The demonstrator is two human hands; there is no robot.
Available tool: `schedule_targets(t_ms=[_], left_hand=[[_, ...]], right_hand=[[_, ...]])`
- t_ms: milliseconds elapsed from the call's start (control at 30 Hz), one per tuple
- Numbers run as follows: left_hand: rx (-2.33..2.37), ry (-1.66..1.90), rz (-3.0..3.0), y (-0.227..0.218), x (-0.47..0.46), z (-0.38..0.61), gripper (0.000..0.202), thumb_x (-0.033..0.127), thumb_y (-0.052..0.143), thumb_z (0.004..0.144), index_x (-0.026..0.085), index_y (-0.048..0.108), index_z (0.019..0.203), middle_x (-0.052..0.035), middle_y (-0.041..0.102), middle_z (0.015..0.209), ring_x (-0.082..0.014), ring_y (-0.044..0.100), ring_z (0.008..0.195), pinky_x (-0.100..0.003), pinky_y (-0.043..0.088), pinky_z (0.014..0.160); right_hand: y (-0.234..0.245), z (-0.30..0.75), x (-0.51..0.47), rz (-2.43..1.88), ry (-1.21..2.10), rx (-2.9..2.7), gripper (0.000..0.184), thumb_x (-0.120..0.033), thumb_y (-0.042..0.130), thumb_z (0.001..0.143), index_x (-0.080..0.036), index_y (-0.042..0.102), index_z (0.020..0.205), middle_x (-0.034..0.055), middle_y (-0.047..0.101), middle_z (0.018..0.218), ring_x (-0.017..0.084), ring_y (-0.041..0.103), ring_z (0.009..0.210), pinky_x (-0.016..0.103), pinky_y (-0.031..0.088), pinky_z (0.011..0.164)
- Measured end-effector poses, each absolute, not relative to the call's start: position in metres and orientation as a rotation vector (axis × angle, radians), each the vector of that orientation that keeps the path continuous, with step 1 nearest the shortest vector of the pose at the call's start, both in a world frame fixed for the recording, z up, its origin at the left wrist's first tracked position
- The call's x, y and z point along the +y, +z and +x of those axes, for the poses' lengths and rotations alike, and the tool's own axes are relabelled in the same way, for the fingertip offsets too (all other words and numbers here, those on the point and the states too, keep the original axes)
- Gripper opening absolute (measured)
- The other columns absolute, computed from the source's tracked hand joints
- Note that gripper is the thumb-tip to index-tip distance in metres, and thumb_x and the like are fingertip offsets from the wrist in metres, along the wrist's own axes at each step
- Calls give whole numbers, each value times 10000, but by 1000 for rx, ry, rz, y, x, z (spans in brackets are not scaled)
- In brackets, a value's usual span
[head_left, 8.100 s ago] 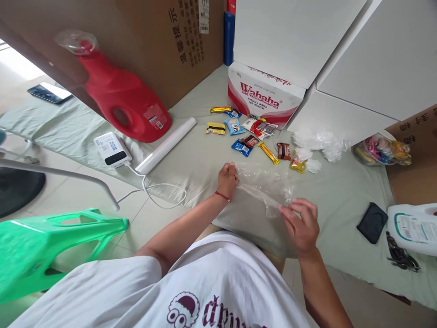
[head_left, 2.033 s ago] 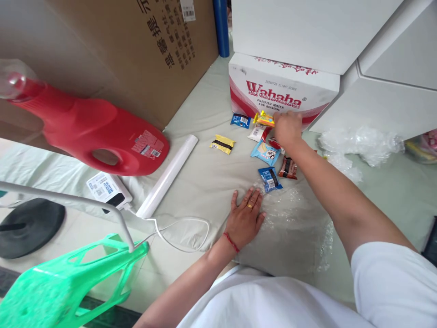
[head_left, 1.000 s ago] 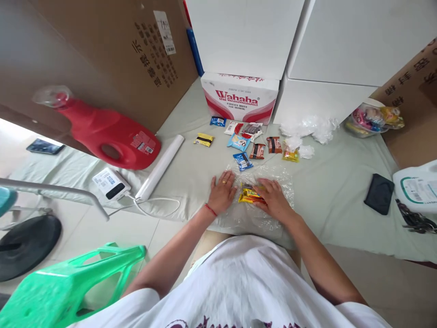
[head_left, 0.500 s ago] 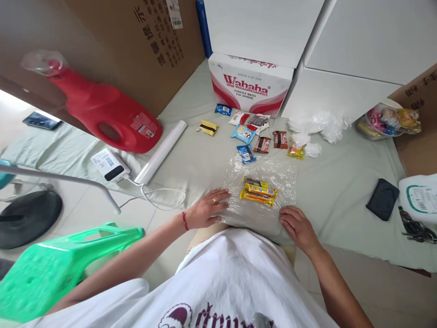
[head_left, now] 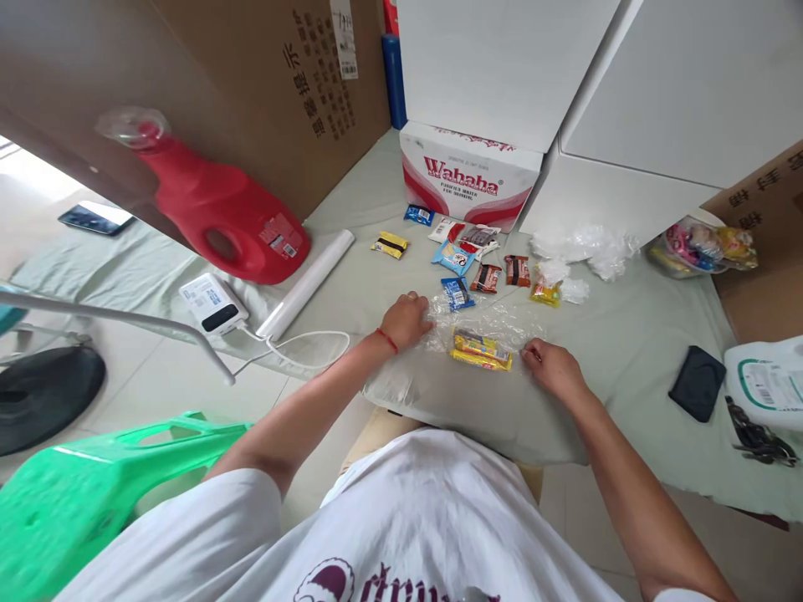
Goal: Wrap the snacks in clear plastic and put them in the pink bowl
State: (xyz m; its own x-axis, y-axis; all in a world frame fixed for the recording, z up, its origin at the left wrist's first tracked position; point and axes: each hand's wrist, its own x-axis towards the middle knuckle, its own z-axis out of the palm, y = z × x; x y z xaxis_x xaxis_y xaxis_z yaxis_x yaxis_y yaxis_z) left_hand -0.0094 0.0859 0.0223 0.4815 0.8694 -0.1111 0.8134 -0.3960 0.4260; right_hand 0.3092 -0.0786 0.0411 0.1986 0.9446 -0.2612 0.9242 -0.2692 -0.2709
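Observation:
Two yellow snack bars (head_left: 482, 349) lie side by side on a sheet of clear plastic wrap (head_left: 495, 319) spread on the pale green cloth. My left hand (head_left: 406, 320) is closed on the wrap's left edge. My right hand (head_left: 552, 368) pinches the wrap at its right edge, just beside the bars. The film is folded up over the near side of the bars. Several small snack packets (head_left: 467, 261) lie scattered just beyond the wrap.
A Wahaha carton (head_left: 470, 176) and white boxes stand at the back. A red detergent jug (head_left: 217, 217), a white roll (head_left: 305, 284), a power bank (head_left: 212, 303) with cable lie left. Crumpled plastic (head_left: 583, 249), a black pouch (head_left: 691, 383) lie right. A green stool (head_left: 94, 493) stands near left.
Both hands moved from the near edge of the wrap up to its left and right sides beside the bars, gathering the film over them. The camera shifted slightly.

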Motion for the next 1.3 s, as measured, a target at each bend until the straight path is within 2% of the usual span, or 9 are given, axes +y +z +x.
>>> schedule_targets(t_ms=[133, 333, 500, 600, 700, 933, 1100, 1200, 1300], left_hand=[[1476, 189, 2246, 15, 85, -12, 472, 409, 757, 788, 170, 640, 1178, -158, 594, 1223, -335, 562, 1146, -419, 481, 969], [1505, 211, 2212, 13, 78, -11, 565, 400, 794, 758, 157, 620, 1237, -162, 577, 1246, -328, 539, 1153, -431, 459, 1019], [1600, 219, 2167, 14, 70, -4, 625, 408, 810, 737, 165, 638, 1287, -168, 565, 1285, -359, 479, 1190, -471, 446, 1017], [1628, 268, 2090, 15, 68, -5, 415, 342, 770, 761, 195, 716, 1145, -141, 585, 1251, -350, 469, 1184, -475, 447, 993], [1603, 293, 2042, 16, 66, -6, 118, 294, 720, 793, 194, 739, 853, -123, 608, 1181, -336, 480, 1161, -475, 449, 976], [1560, 339, 2091, 13, 58, -7, 90, 288, 669, 843, 213, 717, 829, -113, 615, 1159, -321, 501, 1152, -483, 454, 949], [1498, 376, 2088, 10, 60, -14, 91, 276, 639, 828, 210, 702, 817, -107, 650, 1108, -293, 545, 1082, -468, 463, 958], [1421, 393, 2040, 12, 64, -21, 97, 274, 612, 815, 206, 680, 796, -84, 665, 959, -248, 583, 953, -424, 479, 939], [1400, 394, 2004, 17, 64, -28, 77, 266, 609, 795, 206, 657, 789, -59, 677, 882, -220, 605, 871, -367, 496, 864]], right_hand=[[56, 308, -61, -2399, 281, -1959, 298, -401, 483, 1005, -217, 717, 987, 116, 690, 976, 256, 598, 923, 315, 421, 707], [54, 280, 6, -2122, 198, -2117, 444, -355, 541, 1010, -116, 602, 1379, 184, 639, 1265, 315, 522, 1192, 393, 425, 994], [42, 259, 47, -2282, 396, -2037, 317, -296, 673, 916, -115, 721, 1172, 157, 708, 1008, 328, 566, 1117, 409, 430, 953], [51, 264, 49, -2227, 521, -2051, 161, -247, 639, 922, -164, 761, 985, 77, 695, 842, 250, 604, 974, 322, 440, 868], [70, 270, 34, -1983, 543, -2128, 186, -272, 591, 950, -174, 748, 966, 49, 657, 831, 187, 593, 819, 269, 433, 756], [70, 250, -48, -1425, 479, -2550, 365, -282, 394, 1055, -241, 745, 1145, 80, 662, 910, 204, 599, 868, 296, 456, 749], [42, 231, -82, -1335, 678, -2611, 485, -179, 377, 1029, -213, 522, 1491, 114, 685, 1275, 229, 637, 1122, 359, 499, 939], [46, 223, -83, -1505, 817, -2478, 674, -369, 490, 1036, -150, 271, 1634, 125, 724, 1161, 224, 683, 961, 340, 518, 848], [56, 212, -79, -1585, 773, -2538, 724, -509, 529, 1021, -171, 321, 1626, 127, 743, 1129, 247, 697, 982, 330, 505, 827]])
